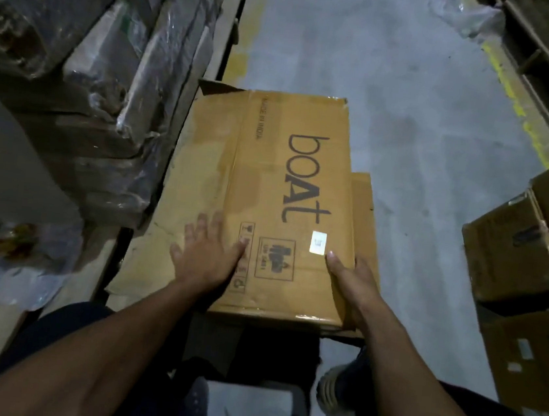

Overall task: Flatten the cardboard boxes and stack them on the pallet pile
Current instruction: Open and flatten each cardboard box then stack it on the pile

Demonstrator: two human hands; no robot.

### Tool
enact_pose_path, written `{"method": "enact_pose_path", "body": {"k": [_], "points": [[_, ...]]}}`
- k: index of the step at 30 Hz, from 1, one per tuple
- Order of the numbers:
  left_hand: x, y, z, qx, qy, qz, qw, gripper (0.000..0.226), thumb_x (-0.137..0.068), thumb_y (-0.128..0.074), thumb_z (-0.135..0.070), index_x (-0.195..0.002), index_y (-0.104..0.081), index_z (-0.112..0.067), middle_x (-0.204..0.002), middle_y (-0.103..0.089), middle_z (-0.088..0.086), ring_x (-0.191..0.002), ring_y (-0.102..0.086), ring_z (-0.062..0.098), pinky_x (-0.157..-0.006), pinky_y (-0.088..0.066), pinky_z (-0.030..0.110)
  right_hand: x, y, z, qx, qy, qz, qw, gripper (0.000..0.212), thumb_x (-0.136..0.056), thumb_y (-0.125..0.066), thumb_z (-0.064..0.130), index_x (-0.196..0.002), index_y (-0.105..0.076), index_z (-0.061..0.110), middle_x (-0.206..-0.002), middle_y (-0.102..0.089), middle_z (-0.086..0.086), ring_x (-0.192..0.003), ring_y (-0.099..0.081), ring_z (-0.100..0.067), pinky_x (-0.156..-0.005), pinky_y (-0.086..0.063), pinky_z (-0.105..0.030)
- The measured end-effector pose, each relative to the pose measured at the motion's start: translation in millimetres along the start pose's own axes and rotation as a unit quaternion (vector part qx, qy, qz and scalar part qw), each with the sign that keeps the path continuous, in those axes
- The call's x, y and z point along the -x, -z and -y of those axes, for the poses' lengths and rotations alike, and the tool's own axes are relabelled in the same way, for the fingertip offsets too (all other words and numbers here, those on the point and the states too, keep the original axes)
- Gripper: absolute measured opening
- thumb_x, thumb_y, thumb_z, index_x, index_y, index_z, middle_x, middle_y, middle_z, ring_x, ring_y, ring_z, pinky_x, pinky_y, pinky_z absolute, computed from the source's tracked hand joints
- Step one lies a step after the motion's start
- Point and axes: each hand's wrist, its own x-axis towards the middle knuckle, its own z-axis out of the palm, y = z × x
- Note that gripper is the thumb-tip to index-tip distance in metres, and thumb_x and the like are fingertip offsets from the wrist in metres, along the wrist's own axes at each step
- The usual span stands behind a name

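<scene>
A flattened brown cardboard box [289, 182] printed "boAt" lies on top of a low pile of other flattened cardboard [158, 228] on the floor. My left hand [207, 258] presses flat on the box's near left part, fingers spread. At the box's near right edge, my right hand [350, 285] has its thumb on top and its fingers down along the side; I cannot see whether they curl under. A further flattened sheet [366, 197] sticks out to the right beneath the top box.
Plastic-wrapped goods [115, 94] are stacked on racking along the left. Closed cardboard boxes [527, 257] stand at the right. A grey concrete aisle [385, 66] with a yellow line runs ahead. My shoe [334, 389] stands near the pile's right corner.
</scene>
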Motion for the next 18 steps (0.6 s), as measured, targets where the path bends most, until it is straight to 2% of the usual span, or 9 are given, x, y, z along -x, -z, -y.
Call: {"method": "enact_pose_path", "body": {"k": [3,5,7,8,10,11,13,15,18], "points": [[-12,3,18,0.032,0.065,0.001,0.997,0.084,-0.094,-0.018,-0.072,-0.159,-0.004,-0.021,-0.167,-0.002,0.002,-0.152,-0.007,0.031,-0.119,-0.008,0.058,-4,-9,2,0.009,0.021,-0.038,0.999,0.06,-0.088,-0.063,0.058,-0.132,-0.054,0.019,-0.125,-0.064,-0.009,-0.112,-0.059,-0.031,-0.101,-0.048,-0.05],[-21,7,26,0.042,0.112,0.001,0.993,0.075,-0.097,-0.016,-0.066,-0.158,-0.012,-0.022,-0.166,-0.009,0.003,-0.151,-0.01,0.032,-0.118,-0.009,0.059,-10,-8,-1,0.022,0.022,-0.057,0.998,0.057,-0.092,-0.059,0.057,-0.135,-0.052,0.019,-0.128,-0.062,-0.01,-0.115,-0.057,-0.033,-0.102,-0.047,-0.049],[-28,13,31,0.041,0.167,-0.001,0.985,0.07,-0.098,-0.017,-0.063,-0.155,-0.022,-0.022,-0.164,-0.018,0.007,-0.149,-0.013,0.035,-0.117,-0.01,0.06,-13,-4,-5,0.033,0.025,-0.073,0.997,0.057,-0.096,-0.056,0.054,-0.139,-0.049,0.018,-0.128,-0.059,-0.009,-0.115,-0.055,-0.031,-0.098,-0.045,-0.041],[-31,17,34,0.041,0.194,-0.002,0.98,0.071,-0.098,-0.018,-0.063,-0.154,-0.025,-0.02,-0.163,-0.02,0.009,-0.149,-0.014,0.035,-0.117,-0.011,0.06,-15,-3,-6,0.037,0.025,-0.078,0.996,0.057,-0.097,-0.054,0.052,-0.141,-0.048,0.016,-0.127,-0.057,-0.009,-0.114,-0.053,-0.031,-0.093,-0.042,-0.037],[-36,25,39,0.054,0.241,-0.006,0.969,0.078,-0.096,-0.024,-0.065,-0.154,-0.024,-0.013,-0.162,-0.02,0.013,-0.148,-0.014,0.036,-0.117,-0.011,0.057,-19,1,-9,0.042,0.019,-0.092,0.995,0.058,-0.098,-0.053,0.053,-0.142,-0.048,0.015,-0.132,-0.057,-0.011,-0.118,-0.053,-0.034,-0.092,-0.041,-0.038],[-39,29,42,0.073,0.268,-0.01,0.961,0.083,-0.094,-0.028,-0.067,-0.153,-0.024,-0.009,-0.16,-0.023,0.016,-0.147,-0.019,0.036,-0.117,-0.015,0.055,-20,1,-9,0.045,0.017,-0.1,0.994,0.059,-0.097,-0.053,0.054,-0.142,-0.049,0.015,-0.134,-0.057,-0.013,-0.119,-0.053,-0.036,-0.095,-0.043,-0.041],[-45,37,49,0.144,0.303,-0.014,0.942,0.089,-0.086,-0.04,-0.071,-0.145,-0.037,-0.005,-0.148,-0.042,0.02,-0.135,-0.04,0.039,-0.112,-0.032,0.05,-20,1,-9,0.044,0.009,-0.11,0.993,0.06,-0.097,-0.053,0.055,-0.142,-0.048,0.015,-0.136,-0.057,-0.014,-0.121,-0.053,-0.037,-0.1,-0.043,-0.045],[-47,47,54,0.216,0.288,-0.006,0.933,0.085,-0.077,-0.051,-0.071,-0.132,-0.055,-0.006,-0.131,-0.059,0.018,-0.116,-0.057,0.039,-0.101,-0.047,0.046,-19,1,-7,0.042,0.002,-0.11,0.993,0.06,-0.098,-0.053,0.053,-0.143,-0.047,0.014,-0.137,-0.056,-0.015,-0.122,-0.053,-0.038,-0.102,-0.043,-0.047],[-37,70,53,0.235,0.265,-0.035,0.934,0.074,-0.07,-0.06,-0.067,-0.114,-0.064,-0.008,-0.116,-0.067,0.015,-0.101,-0.064,0.036,-0.091,-0.054,0.043,-16,3,-4,0.042,-0.007,-0.106,0.993,0.061,-0.098,-0.052,0.055,-0.143,-0.045,0.014,-0.137,-0.055,-0.016,-0.122,-0.052,-0.039,-0.102,-0.043,-0.049]]}}
